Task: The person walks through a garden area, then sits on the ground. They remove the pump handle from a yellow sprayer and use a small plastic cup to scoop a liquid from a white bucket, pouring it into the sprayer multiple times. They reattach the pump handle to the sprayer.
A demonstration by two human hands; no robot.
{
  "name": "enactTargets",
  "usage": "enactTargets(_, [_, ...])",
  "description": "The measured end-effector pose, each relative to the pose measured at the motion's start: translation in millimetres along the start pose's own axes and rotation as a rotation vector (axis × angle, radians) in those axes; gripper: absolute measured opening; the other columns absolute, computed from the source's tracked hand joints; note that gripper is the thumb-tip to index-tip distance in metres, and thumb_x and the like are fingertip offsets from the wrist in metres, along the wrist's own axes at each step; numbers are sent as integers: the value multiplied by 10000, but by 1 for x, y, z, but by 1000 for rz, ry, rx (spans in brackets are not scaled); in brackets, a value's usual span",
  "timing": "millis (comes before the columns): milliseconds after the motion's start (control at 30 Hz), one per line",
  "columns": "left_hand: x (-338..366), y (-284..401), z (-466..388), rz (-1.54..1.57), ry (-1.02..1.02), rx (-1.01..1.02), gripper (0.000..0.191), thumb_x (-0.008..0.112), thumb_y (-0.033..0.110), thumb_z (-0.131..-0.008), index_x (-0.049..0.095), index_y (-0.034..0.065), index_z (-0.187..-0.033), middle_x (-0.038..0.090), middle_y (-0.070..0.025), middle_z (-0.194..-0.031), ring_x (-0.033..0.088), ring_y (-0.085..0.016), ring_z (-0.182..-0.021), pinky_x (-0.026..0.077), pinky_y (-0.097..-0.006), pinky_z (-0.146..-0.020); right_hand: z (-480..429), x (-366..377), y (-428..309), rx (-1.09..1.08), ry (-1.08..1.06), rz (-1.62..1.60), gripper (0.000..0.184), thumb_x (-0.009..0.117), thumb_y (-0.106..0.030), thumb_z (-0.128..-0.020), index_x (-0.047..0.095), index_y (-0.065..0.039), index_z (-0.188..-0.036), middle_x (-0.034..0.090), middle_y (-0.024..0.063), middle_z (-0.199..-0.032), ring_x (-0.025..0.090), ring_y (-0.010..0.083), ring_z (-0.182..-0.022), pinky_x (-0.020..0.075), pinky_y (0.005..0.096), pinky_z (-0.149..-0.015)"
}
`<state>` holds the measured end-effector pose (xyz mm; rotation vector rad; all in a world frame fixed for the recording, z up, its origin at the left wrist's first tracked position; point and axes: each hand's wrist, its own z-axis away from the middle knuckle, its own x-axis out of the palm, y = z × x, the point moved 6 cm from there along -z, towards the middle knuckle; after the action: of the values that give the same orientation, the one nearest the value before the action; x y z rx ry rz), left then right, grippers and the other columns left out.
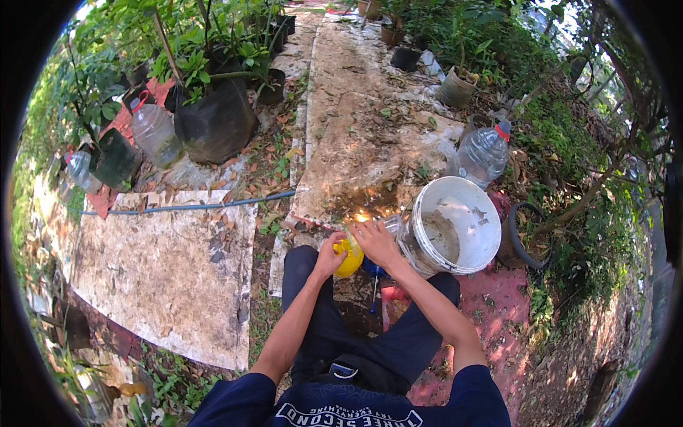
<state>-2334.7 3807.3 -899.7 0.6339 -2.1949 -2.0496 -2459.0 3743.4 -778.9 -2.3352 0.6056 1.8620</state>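
My left hand [331, 257] grips the edge of a round yellow plastic piece [349, 264] between my knees; its exact kind is unclear. Just beside it, my right hand [376, 243] is closed around a clear plastic bottle or cup [394, 224]. That clear piece lies on its side, one end near the yellow piece, its other end pointing toward the bucket. Below my right wrist is a blue plastic part [372, 268] with a thin rod [373, 296] reaching toward me. My fingers hide part of both held things.
A dirty white plastic bucket [483, 213] leans open beside my right knee. Behind it stands a large clear water jug [483, 155]. To its right is a dark pot [525, 235]. A blue hose [224, 204] crosses the ground at left, near a big black grow bag [213, 125].
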Motion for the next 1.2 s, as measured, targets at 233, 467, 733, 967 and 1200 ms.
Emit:
enactTargets(233, [0,6,0,-216,73,92,467,722,17,-845,606,78,-1293,670,-122,-1236,609,-307,-1167,516,-433,-972,9,-10,19,218,0,-173,819,801,-261,-751,489,-79,-1486,610,100,-1332,561,264,-1266,433,449,-1027])
enactTargets(467, [0,54,-24,138,99,44,300,644,16,-978,622,23,-1277,746,-109,-1157,699,-223,-1083,512,-358,-967,21,-40,53,520,279,-685,1074,918,-358,-727,314,-64,-1565,577,190,-1398,581,346,-1276,495,456,-948])
enactTargets(733, [13,164,-60,231,74,260,250,618,87,-1020,643,16,-1259,763,-94,-1110,705,-167,-1035,525,-310,-888,45,-97,102,787,611,-1172,904,918,-191,-795,338,-118,-1485,605,120,-1362,610,176,-1173,500,280,-767])
enactTargets(967, [80,198,-89,167,108,265,190,630,110,-1015,689,24,-1173,774,-106,-1037,724,-177,-932,537,-310,-837,103,-113,190,891,765,-990,702,932,-215,-782,454,-102,-1283,608,123,-1312,606,228,-1167,518,365,-913])
enactTargets(1200, [148,185,-114,-147,213,333,211,668,148,-930,689,40,-1110,708,-142,-1063,592,-351,-1077,474,-459,-965,163,-51,259,967,439,-726,690,985,-251,-642,519,-85,-1123,639,136,-1152,623,308,-1135,495,430,-973])
